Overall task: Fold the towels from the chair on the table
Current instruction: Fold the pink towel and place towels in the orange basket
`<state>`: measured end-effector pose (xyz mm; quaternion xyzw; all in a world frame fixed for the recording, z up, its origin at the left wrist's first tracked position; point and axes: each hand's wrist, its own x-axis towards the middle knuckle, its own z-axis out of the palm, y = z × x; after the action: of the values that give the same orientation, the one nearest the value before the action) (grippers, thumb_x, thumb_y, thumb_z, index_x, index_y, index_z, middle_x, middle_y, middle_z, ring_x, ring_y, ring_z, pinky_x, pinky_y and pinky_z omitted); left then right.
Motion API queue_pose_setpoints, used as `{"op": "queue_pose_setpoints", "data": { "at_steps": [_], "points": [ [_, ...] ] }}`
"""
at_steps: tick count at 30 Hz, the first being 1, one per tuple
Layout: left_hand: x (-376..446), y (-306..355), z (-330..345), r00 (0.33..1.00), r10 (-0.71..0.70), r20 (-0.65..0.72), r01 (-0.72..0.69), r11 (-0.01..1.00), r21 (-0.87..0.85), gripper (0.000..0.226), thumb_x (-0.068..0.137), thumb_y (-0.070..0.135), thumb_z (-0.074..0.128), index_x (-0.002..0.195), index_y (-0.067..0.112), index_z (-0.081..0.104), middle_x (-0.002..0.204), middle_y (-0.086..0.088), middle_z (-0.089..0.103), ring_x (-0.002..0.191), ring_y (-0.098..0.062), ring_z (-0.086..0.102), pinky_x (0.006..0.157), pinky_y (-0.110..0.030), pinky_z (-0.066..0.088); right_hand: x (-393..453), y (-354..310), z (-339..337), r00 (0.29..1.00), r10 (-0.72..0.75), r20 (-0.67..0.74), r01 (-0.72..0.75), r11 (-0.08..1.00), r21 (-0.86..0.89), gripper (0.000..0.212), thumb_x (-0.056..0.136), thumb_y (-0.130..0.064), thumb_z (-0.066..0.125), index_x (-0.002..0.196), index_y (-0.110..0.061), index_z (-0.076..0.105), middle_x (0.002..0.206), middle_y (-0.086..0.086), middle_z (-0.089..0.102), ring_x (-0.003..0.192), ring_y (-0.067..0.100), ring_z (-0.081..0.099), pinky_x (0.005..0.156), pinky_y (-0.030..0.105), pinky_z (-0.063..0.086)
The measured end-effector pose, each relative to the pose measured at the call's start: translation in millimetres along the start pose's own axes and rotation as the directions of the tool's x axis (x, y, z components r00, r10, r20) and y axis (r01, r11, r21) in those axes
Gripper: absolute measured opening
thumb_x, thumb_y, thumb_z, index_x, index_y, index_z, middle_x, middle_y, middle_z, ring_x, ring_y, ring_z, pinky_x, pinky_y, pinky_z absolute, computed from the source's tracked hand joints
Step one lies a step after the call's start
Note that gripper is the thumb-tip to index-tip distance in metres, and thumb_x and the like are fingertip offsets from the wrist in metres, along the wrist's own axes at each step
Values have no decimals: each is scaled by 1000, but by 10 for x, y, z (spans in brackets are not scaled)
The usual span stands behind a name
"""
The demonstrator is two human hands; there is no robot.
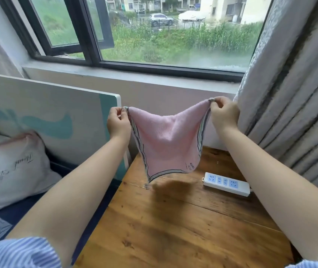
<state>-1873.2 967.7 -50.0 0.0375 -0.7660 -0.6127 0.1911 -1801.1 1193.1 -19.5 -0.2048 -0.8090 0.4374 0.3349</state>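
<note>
Each grip pinches 1 top corner of the pink towel: left hand and right hand, fingers curled on the cloth. The towel hangs spread between them above the tabletop, its low corner just over the wood, near a power strip

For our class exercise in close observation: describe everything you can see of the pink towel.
The small pink terry-cloth towel has a grey-and-white striped border and small dark embroidered lettering near its lower corner. It hangs unfolded in the air above the brown wooden table, sagging in the middle, its lowest corner pointing down and apparently clear of the wood. The left hand and right hand each pinch one upper corner with the fingers. Nothing else touches it.
</note>
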Motion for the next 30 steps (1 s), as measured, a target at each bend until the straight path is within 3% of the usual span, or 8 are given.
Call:
{"op": "queue_pose_setpoints", "data": {
  "at_steps": [4,6,9,12,18,22,26,30],
  "points": [
    [53,-218,-198,973,-118,197,92,986,138,31,94,14,44,64,20,40,68,1,47,81,-23,49,80,-40,47,-262,189,165,994,92,60,-86,992,-89,23,89,-9,44,98,-2,64,101,16,66,86,24,53,59,12,38],
    [31,-378,-305,933,-175,315,69,945,319,32,92,14,45,61,19,40,67,-3,47,79,-23,48,75,-36,44,-439,307,266,979,178,103,-157,970,-185,23,87,-9,45,99,-1,64,105,18,65,93,29,55,65,21,40],
    [-92,-553,-435,813,-284,508,-85,806,586,36,90,16,46,55,15,41,60,-4,45,72,-24,46,63,-27,41,-739,483,405,931,318,178,-244,907,-342,26,83,-5,45,104,-3,61,115,18,62,109,33,52,83,29,40],
    [-313,-739,-578,669,-384,636,-304,640,705,23,89,15,47,70,8,59,72,-13,54,75,-31,53,62,-29,44,-1194,633,507,876,408,256,-244,834,-495,25,80,-5,45,100,-8,61,112,15,62,106,32,53,77,27,37],
    [-815,-1457,-963,435,-600,671,-582,382,718,34,94,13,39,122,-1,52,129,-17,53,118,-29,51,94,-32,42,-2244,1040,564,628,685,369,-176,587,-790,13,81,-8,49,91,-7,58,84,9,56,91,31,57,61,27,40],
    [-1062,-1971,-1303,276,-765,582,-670,281,687,34,93,11,43,123,2,54,122,-12,57,91,-19,46,91,-30,43,-2886,1330,463,469,759,451,-40,528,-848,32,82,-1,41,110,-5,56,110,14,61,100,29,58,78,31,48],
    [-1153,-2364,-1515,213,-818,534,-750,214,626,31,93,10,38,120,1,52,102,-9,56,87,-19,40,77,-27,39,-3256,1481,442,331,837,435,67,439,-896,22,78,3,38,63,-13,43,65,4,46,59,21,42,48,26,29],
    [-1241,-2593,-1645,170,-847,503,-749,221,625,20,90,6,35,83,10,54,81,-3,44,82,-21,36,72,-25,31,-3463,1610,421,206,899,386,140,363,-921,22,81,0,40,65,-14,40,67,3,42,56,16,38,48,24,30]
  ]
}}
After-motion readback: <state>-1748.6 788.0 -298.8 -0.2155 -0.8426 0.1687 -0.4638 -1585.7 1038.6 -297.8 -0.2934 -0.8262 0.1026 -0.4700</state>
